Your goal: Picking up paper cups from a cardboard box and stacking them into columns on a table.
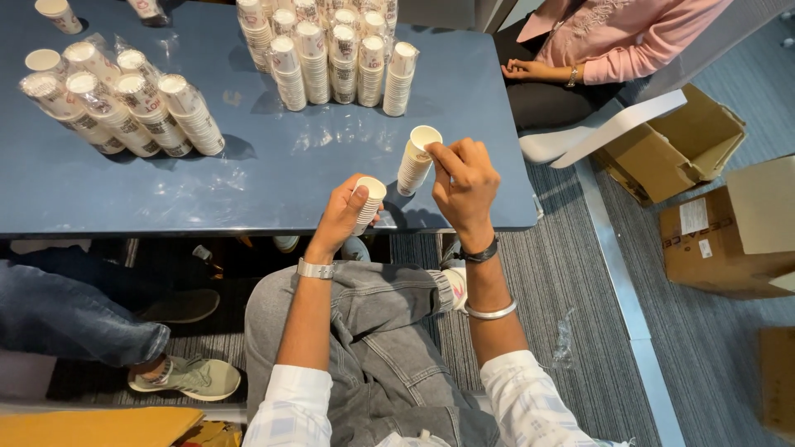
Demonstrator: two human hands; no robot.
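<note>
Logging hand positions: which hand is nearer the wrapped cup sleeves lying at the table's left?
Left. The left hand sits right of the wrapped cup sleeves; the right hand is farther right.

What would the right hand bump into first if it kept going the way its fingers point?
The right hand points up-left and already pinches the rim of a short cup stack. Going on, it would push that stack first; beyond lies bare table, though depth is hard to judge.

Blue table (273, 178) bears wrapped cup sleeves (124, 103) (lying flat) and upright stacks (331, 54).

1 head view, looking steeply down, close over blue table (273, 178)
</note>
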